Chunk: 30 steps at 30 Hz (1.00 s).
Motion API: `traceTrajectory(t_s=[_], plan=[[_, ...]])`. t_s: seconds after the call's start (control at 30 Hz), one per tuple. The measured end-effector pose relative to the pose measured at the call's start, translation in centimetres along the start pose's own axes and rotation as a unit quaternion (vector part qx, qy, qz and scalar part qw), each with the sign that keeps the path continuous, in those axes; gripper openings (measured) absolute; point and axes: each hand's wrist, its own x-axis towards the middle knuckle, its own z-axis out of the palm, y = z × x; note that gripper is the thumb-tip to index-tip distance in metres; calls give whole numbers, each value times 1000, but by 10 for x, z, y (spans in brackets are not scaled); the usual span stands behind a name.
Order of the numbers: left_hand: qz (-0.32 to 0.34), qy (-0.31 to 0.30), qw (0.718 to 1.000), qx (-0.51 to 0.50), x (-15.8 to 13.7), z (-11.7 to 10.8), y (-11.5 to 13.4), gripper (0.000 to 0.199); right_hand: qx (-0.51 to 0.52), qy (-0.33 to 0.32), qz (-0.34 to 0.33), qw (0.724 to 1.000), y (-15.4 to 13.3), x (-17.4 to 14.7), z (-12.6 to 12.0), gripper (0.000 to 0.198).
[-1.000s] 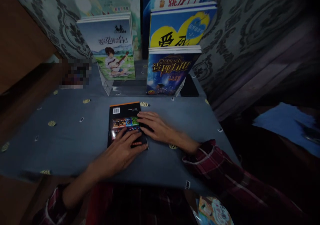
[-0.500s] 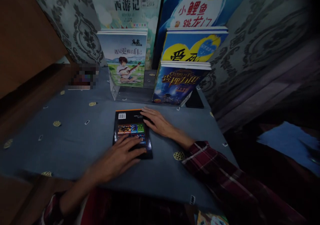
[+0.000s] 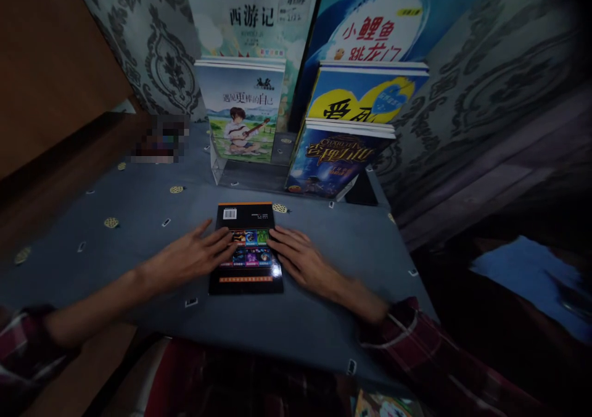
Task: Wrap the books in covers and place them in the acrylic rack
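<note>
A black book (image 3: 252, 285) lies flat on the blue-grey tablecloth, back cover up, with a barcode at its top left and rows of small coloured pictures. From the left, my left hand (image 3: 203, 249) rests its fingers across the book's left edge, stretched out. On the opposite side my right hand (image 3: 300, 258) lies with fingers extended, the tips touching the book's right edge. Neither hand is wrapped around anything.
Beyond the book stands a clear stand (image 3: 250, 175) holding upright books: one with a guitar player (image 3: 245, 111), a yellow-and-blue one (image 3: 365, 90) and a dark blue one (image 3: 340, 161). Two larger books lean behind. A dark flat object (image 3: 363, 190) lies right of the stand.
My left hand has moved from the lower part of the book to its left edge. My right hand has slid down from the top right corner along the right edge.
</note>
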Motion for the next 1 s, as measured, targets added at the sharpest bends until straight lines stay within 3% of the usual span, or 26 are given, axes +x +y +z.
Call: traceTrajectory(t_s=[0.23, 0.4, 0.7, 0.87, 1.0], plan=[[79, 11, 997, 24, 18, -7, 0, 70, 2, -9, 14, 1000, -9, -4, -4, 45], [85, -7, 995, 56, 10, -1, -6, 66, 7, -17, 10, 1000, -9, -3, -7, 45], [107, 53, 992, 26, -1, 11, -24, 60, 17, -36, 21, 999, -6, -4, -6, 49], [58, 94, 991, -70, 6, 10, -29, 56, 41, -57, 30, 997, -4, -6, -9, 66], [26, 144, 970, -197, 14, 5, -32, 49, 64, -41, 26, 997, -2, -8, -10, 64]])
